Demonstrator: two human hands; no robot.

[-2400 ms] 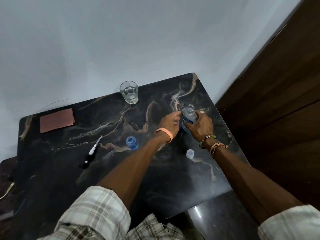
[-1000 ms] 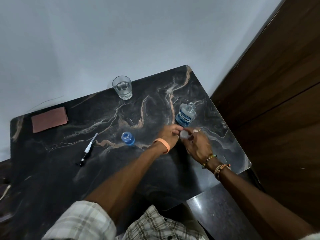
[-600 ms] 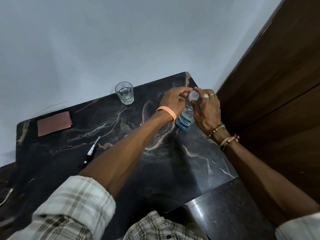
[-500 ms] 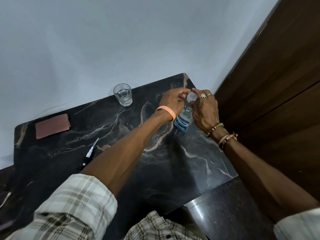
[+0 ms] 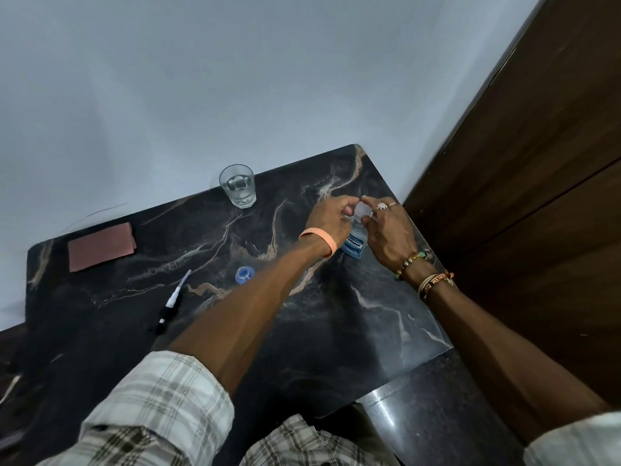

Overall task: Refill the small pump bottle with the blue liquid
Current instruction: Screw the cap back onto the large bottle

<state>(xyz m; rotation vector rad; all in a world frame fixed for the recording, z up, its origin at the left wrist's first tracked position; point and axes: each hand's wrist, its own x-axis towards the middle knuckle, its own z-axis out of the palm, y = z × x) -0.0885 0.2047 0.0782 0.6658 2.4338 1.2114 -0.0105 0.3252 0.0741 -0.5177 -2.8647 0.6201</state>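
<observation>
Being pinched between left hand (image 5: 331, 219) and right hand (image 5: 391, 232): translucent round plastic cap (image 5: 361, 210), at the neck of clear blue-liquid plastic bottle (image 5: 353, 245), far right | small blue pump bottle (image 5: 244, 275) is seen near-left, untouched.

The label (image 5: 355, 244) on the blue bottle (image 5: 352, 253) partly reads "ERINE".

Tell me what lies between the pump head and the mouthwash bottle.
The small blue bottle, then the left forearm crossing, seen in the head view.
</observation>
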